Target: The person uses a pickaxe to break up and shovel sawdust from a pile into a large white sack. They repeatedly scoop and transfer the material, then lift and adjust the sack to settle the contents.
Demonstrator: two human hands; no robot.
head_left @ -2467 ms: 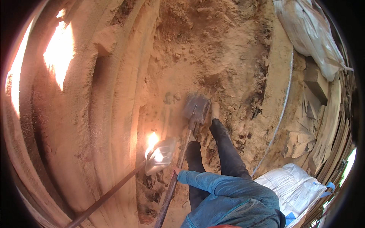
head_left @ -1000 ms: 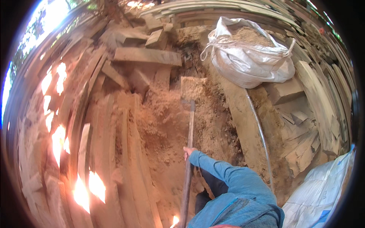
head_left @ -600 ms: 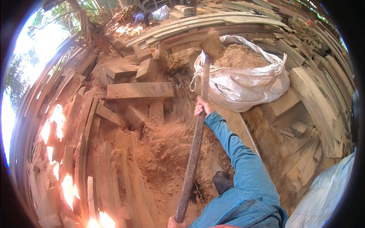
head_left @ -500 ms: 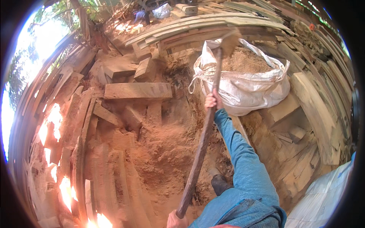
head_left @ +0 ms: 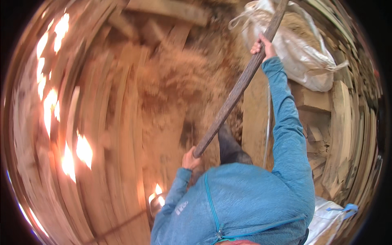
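A shovel with a long, rough, dark wooden handle slants across the view from lower left to upper right. My left hand is closed around the handle's lower end, close to my body. Farther up, my right hand grips the same handle with the arm stretched out. The blade lies beyond the top edge of the view. Just right of my right hand stands a large white woven sack, its mouth showing brown sawdust.
Loose sawdust covers the middle ground. Long planks lie along the left, with bright sun patches. Stacked boards line the right side. A second white sack is at lower right. My dark boot stands near the handle.
The view has tilted down toward my body, so the sack sits higher in the picture. The shovel's blade, seen over the sack before, is now out of view. Both hands keep hold of the handle.
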